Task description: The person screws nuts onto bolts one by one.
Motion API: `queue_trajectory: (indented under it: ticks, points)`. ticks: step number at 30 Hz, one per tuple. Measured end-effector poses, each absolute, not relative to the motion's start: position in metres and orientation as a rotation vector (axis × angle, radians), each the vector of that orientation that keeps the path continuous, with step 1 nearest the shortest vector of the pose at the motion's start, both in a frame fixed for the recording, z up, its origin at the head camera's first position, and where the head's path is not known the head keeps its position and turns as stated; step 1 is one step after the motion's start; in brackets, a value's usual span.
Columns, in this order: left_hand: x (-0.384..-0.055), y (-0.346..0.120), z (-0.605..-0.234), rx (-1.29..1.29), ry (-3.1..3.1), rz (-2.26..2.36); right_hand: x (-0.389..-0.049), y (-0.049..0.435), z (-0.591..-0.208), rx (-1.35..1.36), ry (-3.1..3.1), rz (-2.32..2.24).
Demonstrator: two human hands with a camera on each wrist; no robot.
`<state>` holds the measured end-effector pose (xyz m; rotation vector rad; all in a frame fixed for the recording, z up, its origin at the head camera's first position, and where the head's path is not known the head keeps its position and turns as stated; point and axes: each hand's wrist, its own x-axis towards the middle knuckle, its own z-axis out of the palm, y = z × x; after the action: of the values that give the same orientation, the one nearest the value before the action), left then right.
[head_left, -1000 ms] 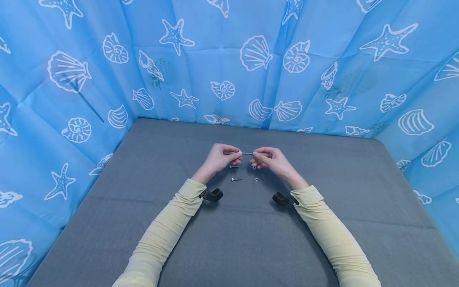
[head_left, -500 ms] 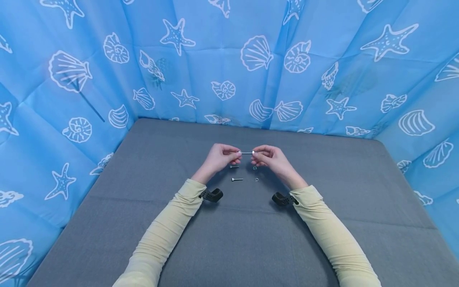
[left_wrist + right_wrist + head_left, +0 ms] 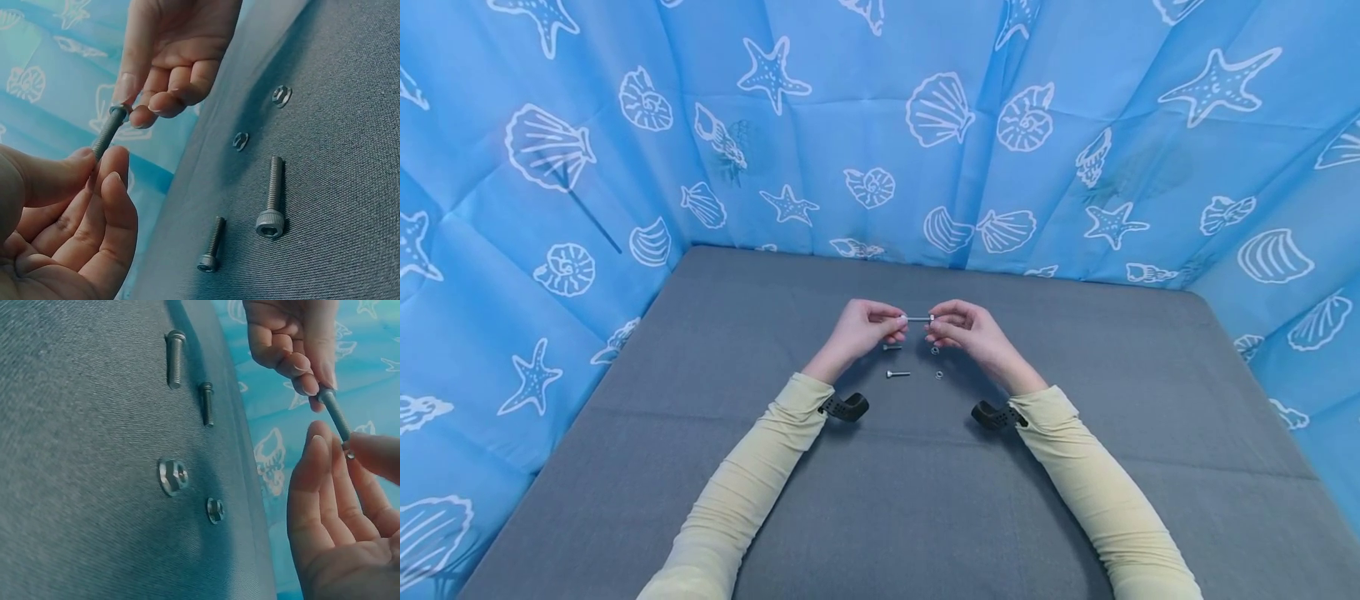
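Note:
Above the table, my left hand [image 3: 859,331] pinches a metal bolt [image 3: 918,319] at its head, thumb against fingers. The bolt lies roughly level, its threaded shank pointing toward my right hand [image 3: 972,335]. At that far end, the right thumb and fingers pinch a small flanged nut [image 3: 119,112], which sits at the tip of the shank. The right wrist view shows the bolt [image 3: 336,415] running between both hands, with its head mostly covered by the left fingertips. The other fingers of each hand are loosely curled.
Below the hands, a larger socket-head bolt [image 3: 272,199] and a smaller one [image 3: 212,245] lie on the grey cloth-covered table [image 3: 880,508]. Right of them lie two flanged nuts, a larger nut [image 3: 172,477] and a smaller nut [image 3: 215,511]. A blue shell-patterned curtain [image 3: 820,150] stands behind.
The right fingertips shift slightly around the nut at the bolt's end. The left hand keeps its hold on the head, and the loose bolts and nuts stay on the table.

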<state>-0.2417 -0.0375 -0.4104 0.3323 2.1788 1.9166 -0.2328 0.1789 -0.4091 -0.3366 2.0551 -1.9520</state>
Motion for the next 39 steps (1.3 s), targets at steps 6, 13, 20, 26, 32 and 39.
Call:
queue_trajectory:
  ticks: [6, 13, 20, 26, 32, 39]
  points:
    - [-0.242, -0.0378, -0.41, 0.328, 2.181, 1.926, -0.2339, 0.1742, -0.4105, -0.255, 2.105, -1.884]
    - [-0.2429, -0.0415, -0.411, 0.312, 2.164, 1.952, -0.2328, 0.1755, -0.4108, -0.289, 2.045, -1.947]
    - [-0.2432, -0.0422, -0.4128, 0.334, 2.167, 1.925, -0.2336, 0.1761, -0.4119, -0.358, 2.092, -1.941]
    - [-0.2431, -0.0419, -0.4124, 0.364, 2.164, 1.937, -0.2347, 0.1765, -0.4118, -0.334, 2.148, -1.934]
    - [-0.2449, -0.0391, -0.4147, 0.396, 2.159, 1.961, -0.2359, 0.174, -0.4106, -0.23, 2.144, -1.996]
    - [-0.2449, -0.0382, -0.4158, 0.438, 2.221, 1.957, -0.2364, 0.1717, -0.4091, -0.172, 2.152, -1.976]
